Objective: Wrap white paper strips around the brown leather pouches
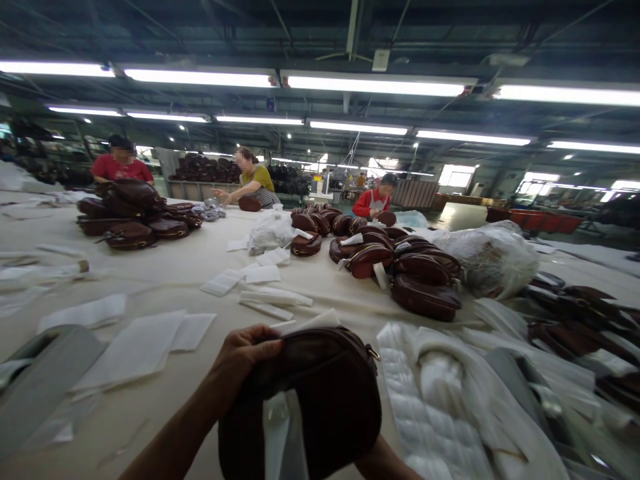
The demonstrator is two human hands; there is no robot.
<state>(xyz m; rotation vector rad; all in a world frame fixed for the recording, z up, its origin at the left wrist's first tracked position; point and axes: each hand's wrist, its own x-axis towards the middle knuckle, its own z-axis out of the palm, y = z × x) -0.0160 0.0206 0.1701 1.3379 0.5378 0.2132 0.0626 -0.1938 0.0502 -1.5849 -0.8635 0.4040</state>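
A dark brown rounded handbag (340, 407) is held up close in front of me, above the table. My left hand (253, 357) grips its upper left edge, thumb over the top. White wrapping hangs down the bag's near face, and a gold-coloured ring shows at its upper right. My right hand (383, 460) reaches the bag's lower right side; its fingers are hidden behind the bag. Just beyond the bag lie white paper sheets (273, 297). To its right is a heap of white bubble padding (425, 393).
Brown bags (405, 260) are piled mid-table, with another pile (137, 213) at the far left. Plastic-wrapped bundles (493, 260) and dark bags (590, 327) lie on the right. Grey holders (65, 360) stand at both sides. Three co-workers are across the table.
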